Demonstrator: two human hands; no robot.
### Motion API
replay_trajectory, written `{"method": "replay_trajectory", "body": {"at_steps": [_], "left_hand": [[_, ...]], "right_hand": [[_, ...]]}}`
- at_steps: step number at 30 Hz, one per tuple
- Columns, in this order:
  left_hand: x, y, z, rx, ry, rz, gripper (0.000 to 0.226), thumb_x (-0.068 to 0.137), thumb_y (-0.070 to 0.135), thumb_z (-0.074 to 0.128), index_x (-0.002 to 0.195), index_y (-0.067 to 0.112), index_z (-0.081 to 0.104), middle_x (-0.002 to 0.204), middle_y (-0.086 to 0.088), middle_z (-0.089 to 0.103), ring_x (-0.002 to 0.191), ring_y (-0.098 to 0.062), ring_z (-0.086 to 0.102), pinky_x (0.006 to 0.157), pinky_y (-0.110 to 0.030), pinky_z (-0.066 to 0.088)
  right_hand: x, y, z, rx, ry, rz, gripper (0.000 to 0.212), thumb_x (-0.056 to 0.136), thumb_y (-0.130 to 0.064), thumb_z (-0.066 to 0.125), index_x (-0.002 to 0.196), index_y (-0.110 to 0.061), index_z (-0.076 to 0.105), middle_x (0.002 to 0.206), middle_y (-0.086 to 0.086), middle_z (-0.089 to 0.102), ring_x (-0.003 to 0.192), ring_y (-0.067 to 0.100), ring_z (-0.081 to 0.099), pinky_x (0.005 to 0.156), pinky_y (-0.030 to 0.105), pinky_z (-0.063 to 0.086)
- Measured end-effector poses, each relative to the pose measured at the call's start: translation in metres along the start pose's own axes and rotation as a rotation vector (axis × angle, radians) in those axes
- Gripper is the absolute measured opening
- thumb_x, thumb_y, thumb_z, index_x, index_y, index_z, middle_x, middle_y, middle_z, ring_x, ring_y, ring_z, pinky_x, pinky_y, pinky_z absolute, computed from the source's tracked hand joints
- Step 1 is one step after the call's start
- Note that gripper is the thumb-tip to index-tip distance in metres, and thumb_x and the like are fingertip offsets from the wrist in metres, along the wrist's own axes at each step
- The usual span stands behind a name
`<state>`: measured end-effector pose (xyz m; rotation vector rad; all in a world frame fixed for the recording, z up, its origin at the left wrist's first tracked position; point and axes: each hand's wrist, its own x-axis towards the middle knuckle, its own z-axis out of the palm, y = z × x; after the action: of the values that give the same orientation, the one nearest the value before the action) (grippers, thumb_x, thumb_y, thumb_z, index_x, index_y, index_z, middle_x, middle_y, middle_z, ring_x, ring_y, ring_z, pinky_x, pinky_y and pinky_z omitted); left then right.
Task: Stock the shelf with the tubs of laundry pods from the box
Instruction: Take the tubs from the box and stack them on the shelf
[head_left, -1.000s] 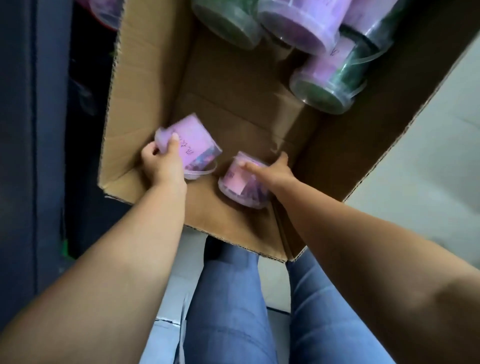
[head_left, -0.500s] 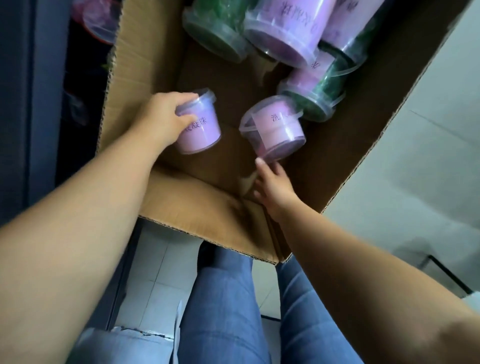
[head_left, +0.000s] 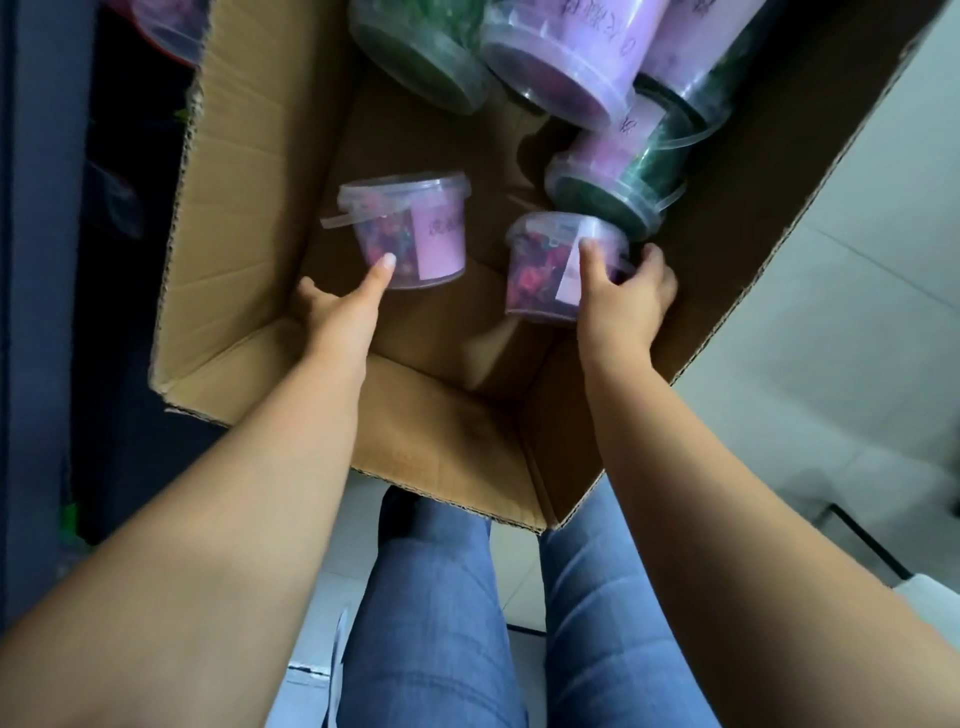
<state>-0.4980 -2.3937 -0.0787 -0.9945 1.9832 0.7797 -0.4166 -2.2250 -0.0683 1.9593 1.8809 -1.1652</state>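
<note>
2 hands in box (head_left: 244, 270) | left hand (head_left: 340, 314): straight finger (head_left: 383, 269) touches left tub (head_left: 415, 234) | right hand (head_left: 626, 299): grips right tub (head_left: 540, 275)

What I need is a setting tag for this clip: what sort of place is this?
Likely a shop or stockroom, not certain: a cardboard box holds many labelled tubs, a dark shelf unit stands at left, and the floor is tiled.
</note>
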Motion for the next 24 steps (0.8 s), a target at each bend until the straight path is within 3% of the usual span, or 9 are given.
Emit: {"method": "replay_trajectory", "body": {"at_steps": [3,6,9,11,13,17,19,21,24], "left_hand": [[0.005,0.008,0.003,0.005,-0.056,0.044,0.098,0.077,0.051,0.065,0.149,0.018,0.005,0.154,-0.007,0.022,0.138,-0.025,0.029,0.109,-0.037,0.027],[0.006,0.020,0.005,0.036,-0.112,0.086,0.101,0.077,0.051,0.065,0.149,0.018,0.003,0.154,-0.008,0.021,0.139,-0.025,0.028,0.110,-0.038,0.026],[0.005,0.027,0.010,0.079,-0.136,0.087,0.106,0.074,0.054,0.066,0.148,0.015,0.001,0.154,-0.010,0.020,0.139,-0.029,0.025,0.111,-0.041,0.025],[0.005,0.029,0.013,0.085,-0.129,0.079,0.108,0.076,0.052,0.065,0.148,0.013,-0.004,0.154,-0.010,0.019,0.139,-0.030,0.025,0.111,-0.039,0.025],[0.003,0.032,0.015,0.089,-0.119,0.089,0.108,0.078,0.047,0.066,0.147,0.013,-0.009,0.154,-0.010,0.019,0.139,-0.029,0.026,0.110,-0.037,0.025],[0.002,0.042,0.022,0.109,-0.104,0.138,0.108,0.078,0.039,0.069,0.146,0.015,-0.011,0.154,-0.010,0.018,0.138,-0.027,0.027,0.110,-0.035,0.025],[0.004,0.045,0.024,0.148,-0.082,0.230,0.109,0.076,0.035,0.072,0.147,0.016,-0.008,0.154,-0.009,0.017,0.139,-0.027,0.026,0.110,-0.034,0.025],[0.008,0.046,0.024,0.247,-0.068,0.379,0.110,0.072,0.034,0.076,0.147,0.017,-0.002,0.153,-0.010,0.020,0.138,-0.026,0.029,0.108,-0.033,0.028],[0.016,0.049,0.018,0.401,-0.070,0.476,0.112,0.068,0.046,0.075,0.148,0.022,-0.001,0.150,-0.012,0.028,0.133,-0.031,0.037,0.105,-0.038,0.034]], "right_hand": [[0.005,-0.006,0.010,0.030,-0.141,0.174,0.074,0.086,-0.042,0.059,0.142,-0.004,0.028,0.147,0.013,0.030,0.136,0.025,0.030,0.112,0.032,0.025],[-0.007,-0.011,0.010,0.342,-0.196,0.313,0.051,0.087,-0.035,0.060,0.129,-0.007,0.048,0.111,0.005,0.058,0.104,0.020,0.056,0.094,0.032,0.045],[-0.008,0.000,0.005,0.647,-0.279,0.512,0.034,0.092,-0.022,0.055,0.123,-0.008,0.052,0.090,0.009,0.065,0.082,0.023,0.068,0.080,0.031,0.054],[-0.009,0.005,0.007,0.485,-0.408,0.527,0.028,0.092,-0.024,0.054,0.117,-0.011,0.057,0.065,0.002,0.060,0.054,0.012,0.059,0.057,0.024,0.049],[-0.007,0.011,0.012,0.224,-0.545,0.433,0.033,0.089,-0.032,0.059,0.116,-0.013,0.059,0.052,-0.005,0.052,0.041,0.006,0.050,0.048,0.018,0.044],[0.004,0.008,0.016,-0.062,-0.723,0.196,0.057,0.079,-0.036,0.070,0.127,-0.012,0.051,0.084,0.001,0.057,0.052,0.004,0.059,0.063,0.025,0.052],[0.011,0.008,0.022,-0.241,-0.747,0.022,0.073,0.071,-0.037,0.077,0.133,-0.015,0.044,0.116,0.008,0.056,0.092,0.017,0.065,0.077,0.035,0.057],[0.018,0.006,0.029,-0.434,-0.786,-0.057,0.098,0.065,-0.044,0.079,0.144,-0.018,0.027,0.142,0.012,0.036,0.124,0.029,0.047,0.096,0.044,0.048],[0.022,0.001,0.036,-0.826,-0.910,-0.233,0.104,0.068,-0.060,0.069,0.148,-0.022,0.014,0.153,0.012,0.011,0.141,0.032,0.019,0.113,0.038,0.023]]}}
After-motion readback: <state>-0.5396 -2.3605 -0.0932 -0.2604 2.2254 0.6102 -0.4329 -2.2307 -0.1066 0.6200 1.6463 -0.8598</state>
